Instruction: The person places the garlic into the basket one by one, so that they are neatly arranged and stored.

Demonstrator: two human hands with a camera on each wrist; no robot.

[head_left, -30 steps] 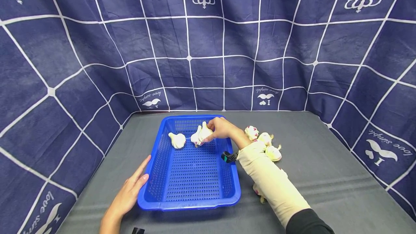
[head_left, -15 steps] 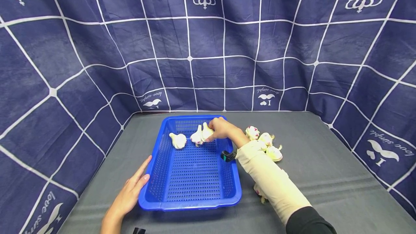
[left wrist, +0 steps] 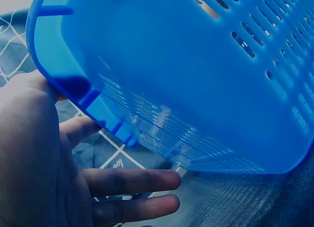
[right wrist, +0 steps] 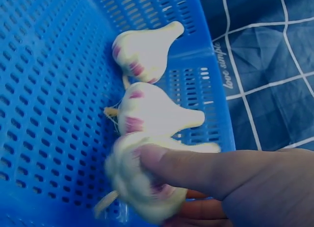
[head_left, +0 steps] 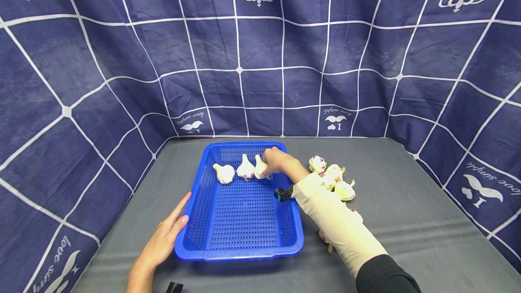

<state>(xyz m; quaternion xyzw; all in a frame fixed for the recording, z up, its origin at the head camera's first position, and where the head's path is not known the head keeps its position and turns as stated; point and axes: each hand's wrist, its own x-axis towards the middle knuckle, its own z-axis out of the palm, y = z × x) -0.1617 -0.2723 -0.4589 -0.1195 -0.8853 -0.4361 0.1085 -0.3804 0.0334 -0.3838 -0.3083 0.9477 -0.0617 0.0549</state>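
Note:
Inside the blue perforated basket (head_left: 240,255), along its far end, are three white garlic bulbs with purple patches. My right hand (head_left: 281,162) holds the rightmost garlic bulb (head_left: 259,167), thumb on its near face in the right wrist view. Close beside it lies the middle garlic bulb (right wrist: 152,111), its stem toward the end wall. Farther left is another garlic bulb (head_left: 225,174). At the basket's left side, my left hand (head_left: 160,238) touches the rim with its fingers extended; the left wrist view shows two fingers (left wrist: 135,182) straight below the rim.
Right of the basket, several garlic bulbs (head_left: 344,191) lie on the grey tabletop (head_left: 390,184), some partly hidden by my right forearm (head_left: 333,220). A dark blue curtain (head_left: 260,89) with white grid lines surrounds the table's back and sides.
My right hand has shifted slightly right and down with its bulb. The middle bulb, tilted before, now stands straighter and a little apart from it. My left hand keeps its place on the basket.

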